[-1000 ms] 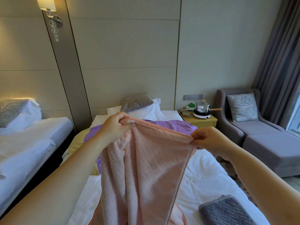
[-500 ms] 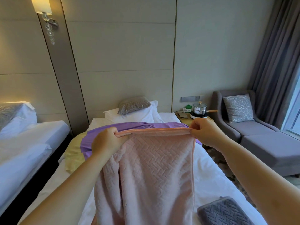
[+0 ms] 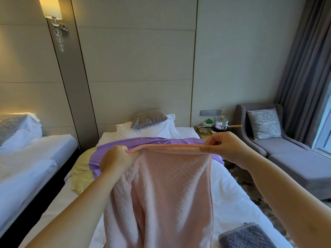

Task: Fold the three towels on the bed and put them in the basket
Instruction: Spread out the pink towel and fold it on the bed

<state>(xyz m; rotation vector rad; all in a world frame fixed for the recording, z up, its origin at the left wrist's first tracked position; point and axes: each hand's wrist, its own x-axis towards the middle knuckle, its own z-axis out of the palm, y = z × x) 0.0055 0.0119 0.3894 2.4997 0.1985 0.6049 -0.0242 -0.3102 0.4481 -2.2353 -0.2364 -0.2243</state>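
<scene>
Two hands, left (image 3: 114,159) and right (image 3: 226,149), grip pink towel (image 3: 170,190), its bottom cut off.

Overall: medium-bright, soft indoor light with mixed colour.
Warm source: the wall lamp (image 3: 52,8) at upper left is lit; a yellow glow spreads on the wall beside it and above the second bed (image 3: 35,158).
Cool source: daylight from the window (image 3: 325,129) at the right edge; it gives a bluish cast to the bed (image 3: 229,190) sheets and the armchair (image 3: 290,151).
Shadows: soft and weak; the gap between the two beds is nearly black; shallow shade lies in the folds of the pink towel (image 3: 170,185).
Glare: the lamp shade is almost blown out; the window strip is washed pale; there is a small glint on the pot (image 3: 221,122).
Sharpness: slightly soft throughout; the towel's weave smears toward the bottom edge.
Distortion: wide-angle; the wall panel (image 3: 71,86) and the curtain (image 3: 304,68) lean inward at the sides.
</scene>
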